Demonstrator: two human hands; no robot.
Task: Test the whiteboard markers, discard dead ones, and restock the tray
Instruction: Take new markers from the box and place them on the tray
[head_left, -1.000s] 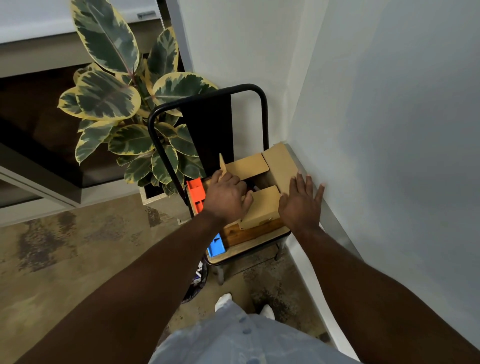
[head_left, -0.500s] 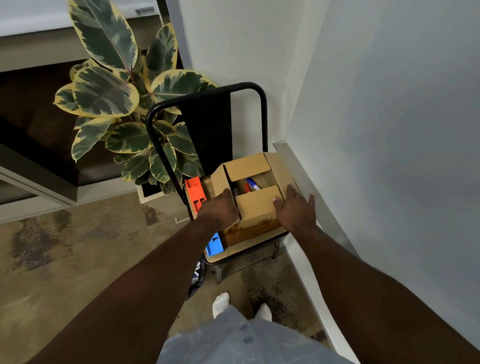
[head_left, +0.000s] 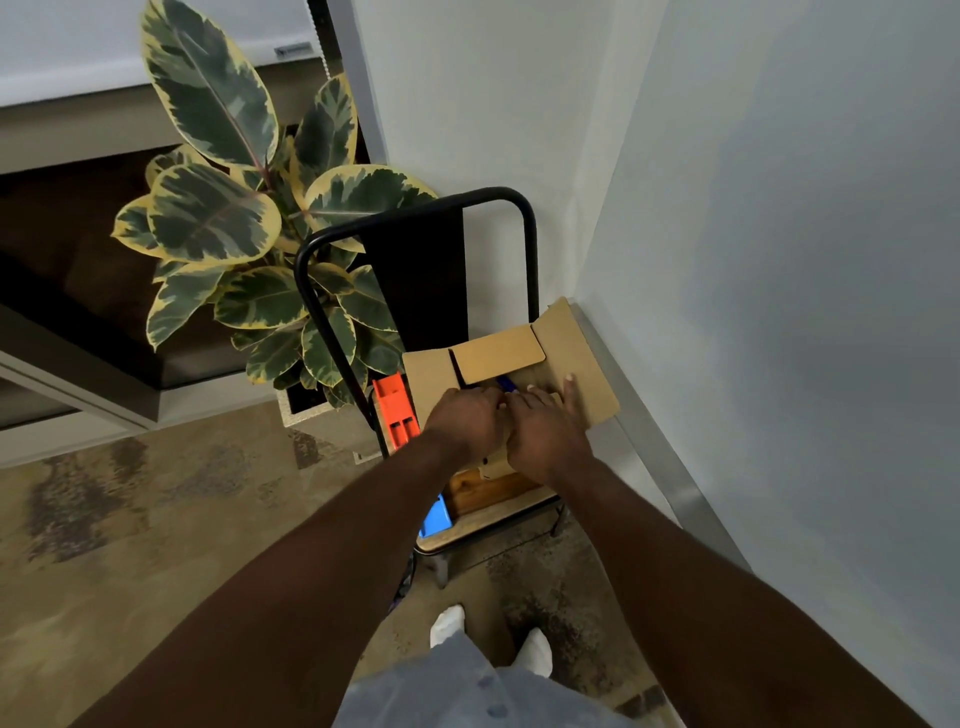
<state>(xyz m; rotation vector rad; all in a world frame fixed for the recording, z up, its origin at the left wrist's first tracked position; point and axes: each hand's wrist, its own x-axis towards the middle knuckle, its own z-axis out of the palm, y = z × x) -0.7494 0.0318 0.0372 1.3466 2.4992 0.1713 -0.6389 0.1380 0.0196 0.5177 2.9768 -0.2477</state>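
Left hand (head_left: 464, 422) curled inside open brown cardboard box (head_left: 498, 356), grip unclear; right hand (head_left: 546, 434) flat beside it; leaning weight could tip box off black-framed wooden chair (head_left: 422, 286).

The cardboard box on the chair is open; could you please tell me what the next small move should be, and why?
Probably pinch the blue marker with the left hand and lift it out. The cardboard box has its flaps folded back, the marker shows in the opening just past that hand's fingers, and the right hand lies across the near side, seemingly steadying the box.
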